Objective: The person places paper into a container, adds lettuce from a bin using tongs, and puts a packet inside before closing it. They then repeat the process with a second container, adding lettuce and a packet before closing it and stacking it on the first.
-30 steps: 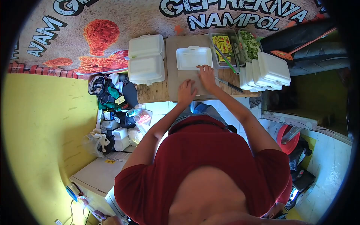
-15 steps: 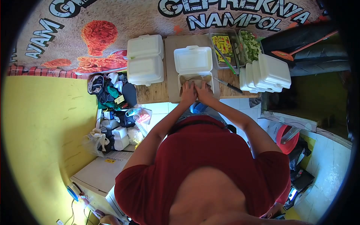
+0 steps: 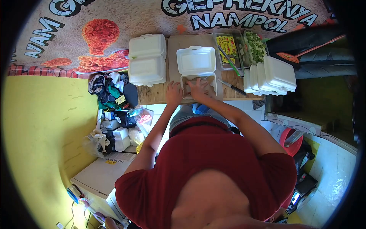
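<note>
An open white foam food box (image 3: 196,61) stands in front of me, its lid tipped back toward the wall. Brown paper (image 3: 209,87) lines its lower half. My right hand (image 3: 197,89) reaches into that half, fingers spread on the paper. Just outside the box's left side is my left hand (image 3: 174,94), fingers stretched out and holding nothing. A knife (image 3: 233,87) with a black handle lies to the right of the box.
Closed foam boxes (image 3: 147,70) are stacked at the left of the wooden table (image 3: 152,95); more foam boxes (image 3: 280,74) lean in a row at the right. Behind them are a tub of yellow sachets (image 3: 227,47), green-handled tongs (image 3: 230,61) and a container of chopped greens (image 3: 254,45).
My left hand has come out of the box and moved left beside it. My right hand has shifted left over the paper, its fingers now spread.
</note>
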The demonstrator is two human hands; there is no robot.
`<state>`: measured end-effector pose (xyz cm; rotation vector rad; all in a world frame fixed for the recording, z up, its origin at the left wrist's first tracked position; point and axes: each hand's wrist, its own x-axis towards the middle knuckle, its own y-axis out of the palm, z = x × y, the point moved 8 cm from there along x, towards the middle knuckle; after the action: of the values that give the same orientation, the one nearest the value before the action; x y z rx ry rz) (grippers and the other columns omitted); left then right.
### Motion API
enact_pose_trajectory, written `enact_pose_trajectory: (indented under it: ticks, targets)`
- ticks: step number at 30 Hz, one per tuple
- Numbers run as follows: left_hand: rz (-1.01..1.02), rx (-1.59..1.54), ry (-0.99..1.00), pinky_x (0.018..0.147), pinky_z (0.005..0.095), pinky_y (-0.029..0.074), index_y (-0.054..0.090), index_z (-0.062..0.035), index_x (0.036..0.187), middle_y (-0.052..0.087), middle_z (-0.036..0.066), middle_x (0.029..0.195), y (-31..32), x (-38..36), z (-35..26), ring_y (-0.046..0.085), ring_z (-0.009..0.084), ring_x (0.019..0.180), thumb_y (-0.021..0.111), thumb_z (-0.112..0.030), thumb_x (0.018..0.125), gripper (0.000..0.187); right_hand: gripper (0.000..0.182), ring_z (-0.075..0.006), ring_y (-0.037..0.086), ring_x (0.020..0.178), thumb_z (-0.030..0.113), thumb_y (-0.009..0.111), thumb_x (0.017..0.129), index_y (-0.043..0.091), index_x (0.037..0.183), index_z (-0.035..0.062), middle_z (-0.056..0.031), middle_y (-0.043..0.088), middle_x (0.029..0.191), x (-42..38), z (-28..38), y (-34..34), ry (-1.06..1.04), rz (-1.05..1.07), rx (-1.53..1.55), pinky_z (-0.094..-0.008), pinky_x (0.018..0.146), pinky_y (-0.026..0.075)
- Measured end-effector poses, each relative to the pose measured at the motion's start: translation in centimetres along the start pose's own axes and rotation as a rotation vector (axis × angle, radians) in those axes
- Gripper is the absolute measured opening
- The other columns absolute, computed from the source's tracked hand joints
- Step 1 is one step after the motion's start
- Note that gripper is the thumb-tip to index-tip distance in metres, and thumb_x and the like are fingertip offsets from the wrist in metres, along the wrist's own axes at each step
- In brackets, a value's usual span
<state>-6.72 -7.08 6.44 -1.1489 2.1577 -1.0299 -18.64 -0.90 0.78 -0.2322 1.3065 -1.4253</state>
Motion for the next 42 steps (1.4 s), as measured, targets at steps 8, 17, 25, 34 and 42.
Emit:
enact_pose_trajectory:
  ticks: [8,17,25,34,42]
  targets:
    - [-0.036,-0.421,0.151,0.095,0.0407,0.036,0.041,-0.0111,0.125,0.039,0.020,0.126,1.3,2.6,0.1,0.042,0.0338,0.113,0.059,-0.012,0.081,0.047,0.069,-0.0670,0.004,0.117,0.039,0.073,0.065,0.038,0.125,0.0394,-0.0257,0.014,0.138,0.2,-0.4,0.7,-0.127,-0.144,-0.037,-0.0787,0.078,0.025]
    - [-0.076,-0.691,-0.032,0.089,0.0342,0.041,0.031,-0.0117,0.132,0.048,0.020,0.121,4.4,5.1,-0.2,0.052,0.0287,0.106,0.052,-0.004,0.085,0.053,0.068,-0.0415,0.026,0.124,0.047,0.069,0.068,0.046,0.127,0.0218,-0.0157,0.048,0.124,2.3,-0.9,-2.5,-0.384,0.274,0.152,-0.0567,0.096,0.029]
    - [-0.158,-0.583,0.124,0.089,0.0327,0.040,0.027,-0.0118,0.136,0.049,0.020,0.122,-0.1,4.5,-1.1,0.052,0.0275,0.108,0.051,-0.002,0.085,0.058,0.048,-0.0237,0.053,0.100,0.033,0.066,0.077,0.054,0.116,0.0073,-0.0122,0.057,0.108,-0.6,-6.3,-18.1,-0.297,0.028,0.870,-0.0375,0.082,0.043]
    - [-0.158,-0.684,0.090,0.091,0.0312,0.038,0.024,-0.0075,0.138,0.043,0.019,0.128,-6.2,4.3,-4.9,0.047,0.0224,0.111,0.051,-0.001,0.085,0.060,0.104,-0.0427,0.036,0.120,0.050,0.079,0.054,0.030,0.128,-0.0056,-0.0294,0.040,0.125,3.5,-16.2,-22.5,0.380,-0.318,0.014,-0.0461,0.093,0.039]
    - [-0.206,-0.763,0.237,0.091,0.0284,0.038,0.026,-0.0063,0.137,0.043,0.017,0.128,-7.7,6.3,-8.4,0.048,0.0206,0.111,0.052,0.001,0.084,0.061,0.092,-0.0400,0.044,0.114,0.046,0.080,0.052,0.045,0.118,-0.0079,-0.0258,0.046,0.122,4.2,-17.3,-20.7,0.488,-0.106,-0.031,-0.0495,0.087,0.044]
